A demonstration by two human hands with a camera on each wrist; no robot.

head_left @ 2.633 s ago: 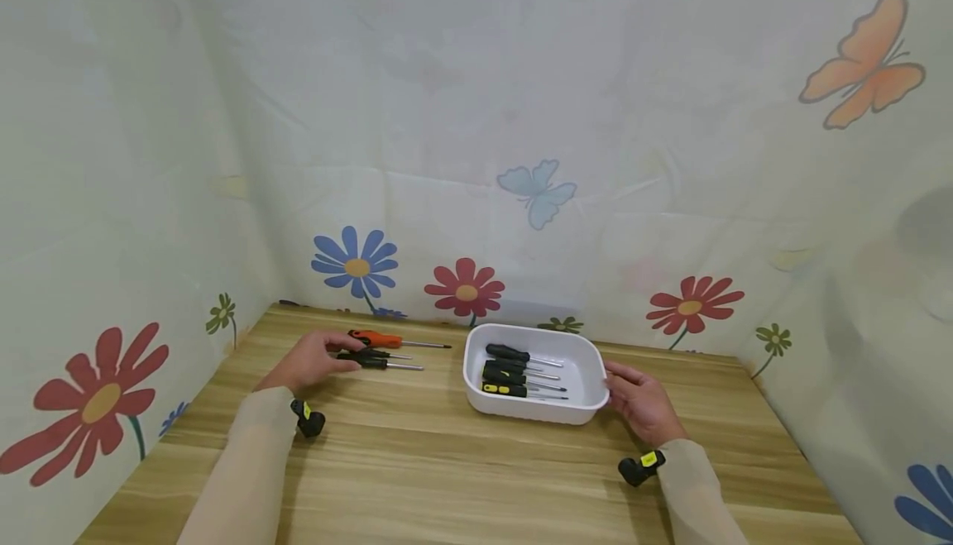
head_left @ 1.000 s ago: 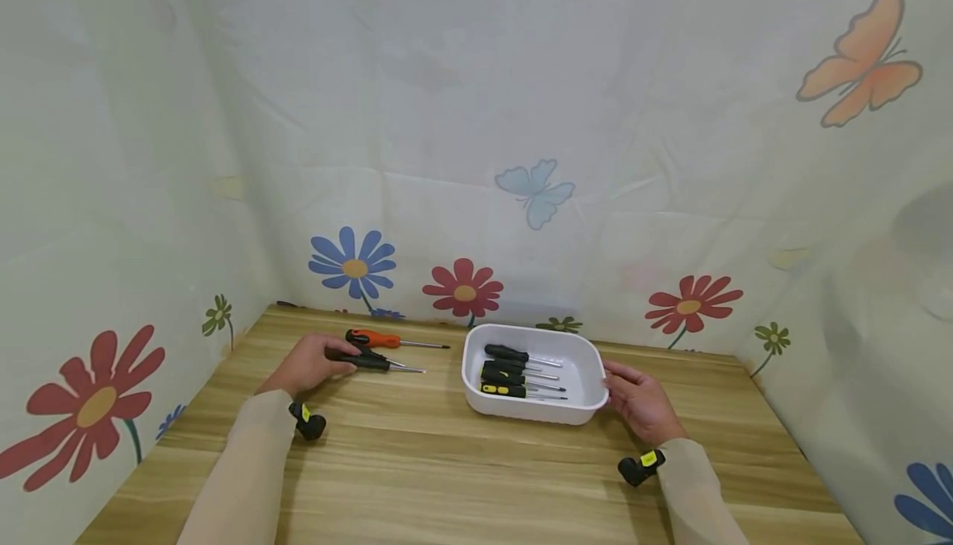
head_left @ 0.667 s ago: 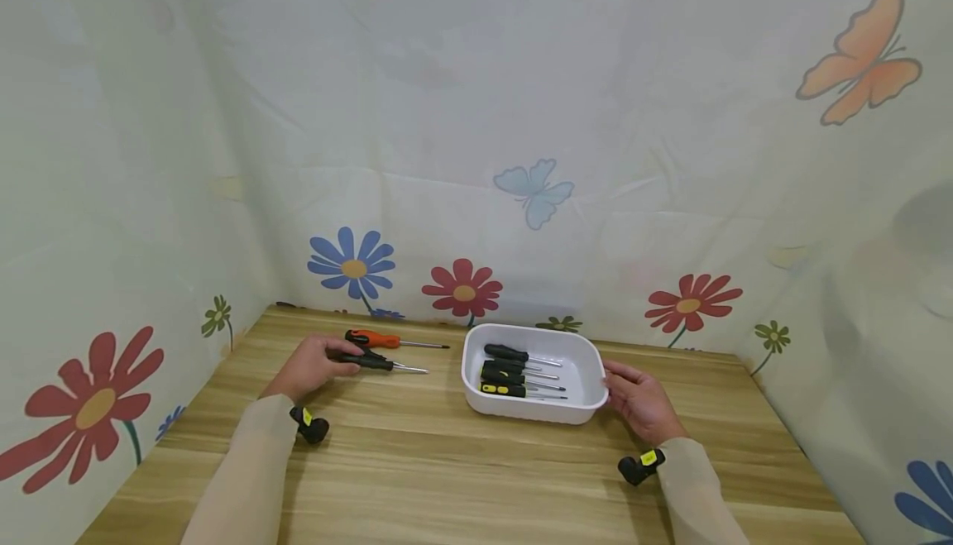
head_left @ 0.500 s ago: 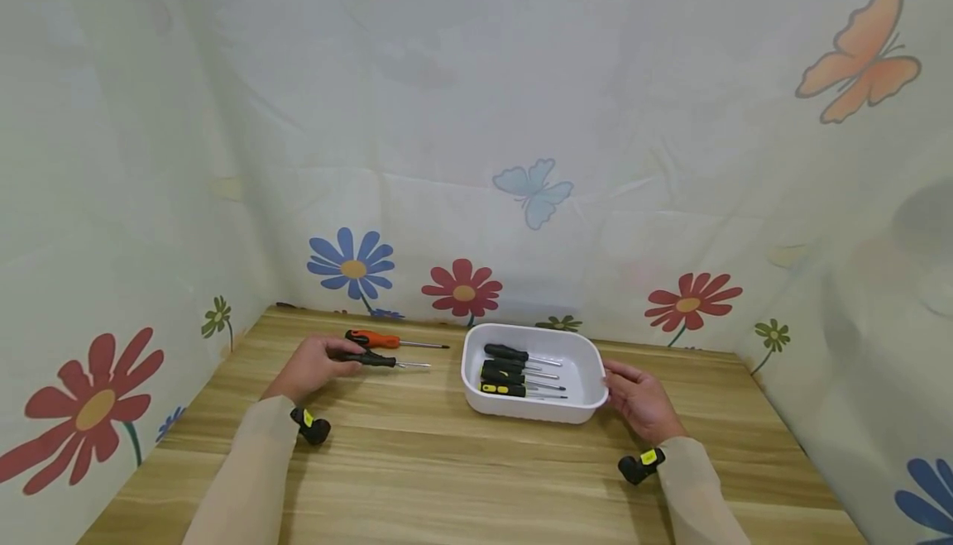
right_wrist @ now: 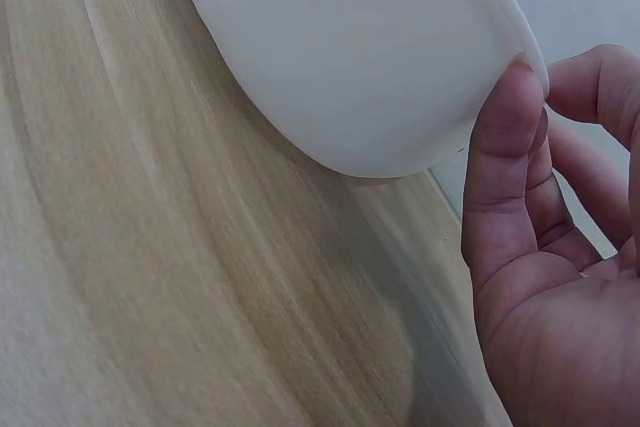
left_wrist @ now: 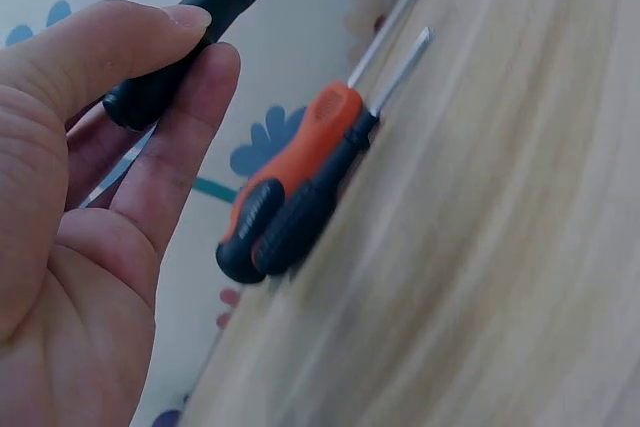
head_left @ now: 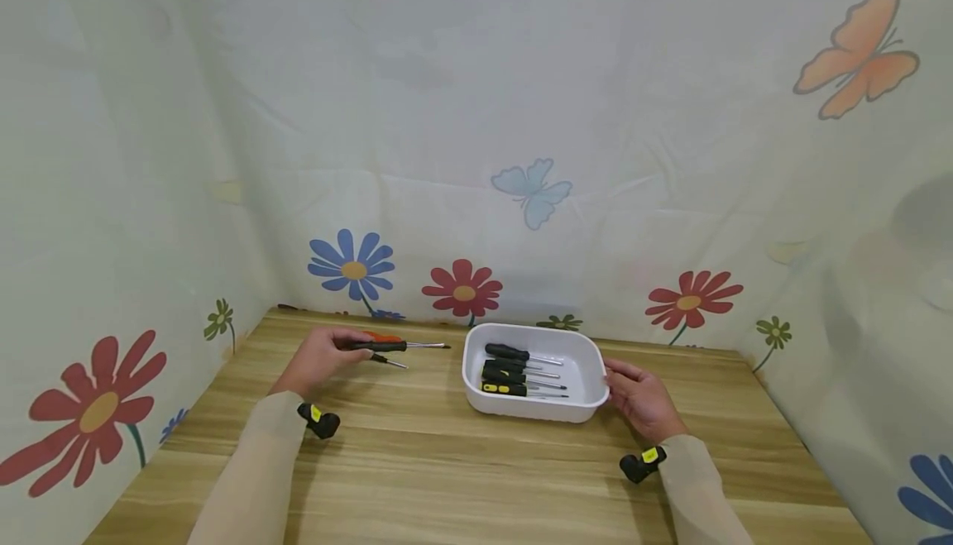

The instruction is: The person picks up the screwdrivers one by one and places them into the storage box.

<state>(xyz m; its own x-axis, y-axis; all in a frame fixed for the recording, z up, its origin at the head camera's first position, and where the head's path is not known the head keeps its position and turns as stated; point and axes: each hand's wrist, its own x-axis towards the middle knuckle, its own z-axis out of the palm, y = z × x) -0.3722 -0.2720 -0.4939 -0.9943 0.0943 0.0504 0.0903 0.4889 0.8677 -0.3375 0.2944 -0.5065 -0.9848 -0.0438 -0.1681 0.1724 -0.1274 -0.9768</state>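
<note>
In my left hand [head_left: 320, 359] a black-handled screwdriver [head_left: 389, 346] is pinched between thumb and fingers, raised above the table; the left wrist view shows its dark handle [left_wrist: 222, 9] running out at the top. Beneath it lie an orange-and-black screwdriver [left_wrist: 312, 135] and a smaller black screwdriver [left_wrist: 318, 197], side by side on the wood. My right hand [head_left: 644, 403] pinches the right end of a white plastic basin [head_left: 521, 409], thumb and fingers at its rim [right_wrist: 535, 52]. Several black and yellow-marked screwdrivers [head_left: 506, 378] lie inside the basin, handles to the left.
The wood-grain table [head_left: 447, 479] ends at a pale curtain [head_left: 417, 115] printed with flowers and butterflies, which also encloses both sides. A small black camera sits on each wrist, the left one [head_left: 320, 421] and the right one [head_left: 642, 466].
My left hand has gripped one of the two black screwdrivers, lifted it and shifted slightly right, so it now overlaps the orange one. My right hand and the basin stay put.
</note>
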